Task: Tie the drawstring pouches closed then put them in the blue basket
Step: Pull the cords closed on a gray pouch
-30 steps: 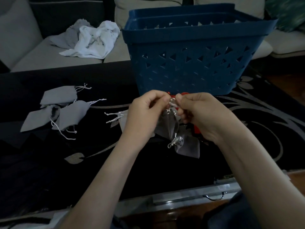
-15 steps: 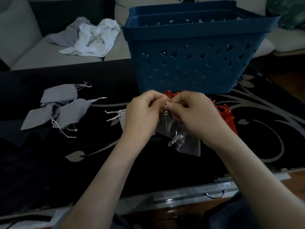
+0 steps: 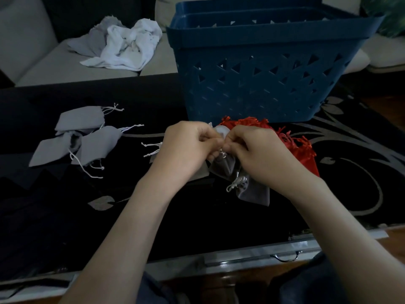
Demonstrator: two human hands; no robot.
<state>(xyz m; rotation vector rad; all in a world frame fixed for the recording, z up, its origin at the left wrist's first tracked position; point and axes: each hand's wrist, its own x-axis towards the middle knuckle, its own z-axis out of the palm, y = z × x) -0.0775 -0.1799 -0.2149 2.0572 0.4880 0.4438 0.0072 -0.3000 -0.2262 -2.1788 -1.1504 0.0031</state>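
Note:
My left hand [image 3: 188, 145] and my right hand [image 3: 260, 154] meet over the table's middle, each pinching the white drawstring of a small grey pouch [image 3: 224, 166] that hangs between them. Just below lies another grey pouch [image 3: 254, 191] with a knotted string. Red pouches [image 3: 300, 150] are heaped behind my right hand. The blue basket [image 3: 263, 84] stands right behind the hands. Several flat grey pouches [image 3: 81, 137] with loose white strings lie to the left. One more grey pouch is mostly hidden under my left hand, its strings [image 3: 151, 149] showing.
The black table [image 3: 328, 194] has a grey floral pattern and a metal front edge with a drawer handle [image 3: 287, 257]. A grey sofa behind holds crumpled white and grey cloths [image 3: 125, 44].
Both hands have drawn closer together and dropped slightly over the pouch while working its string. The red pouches behind my right hand have come into view.

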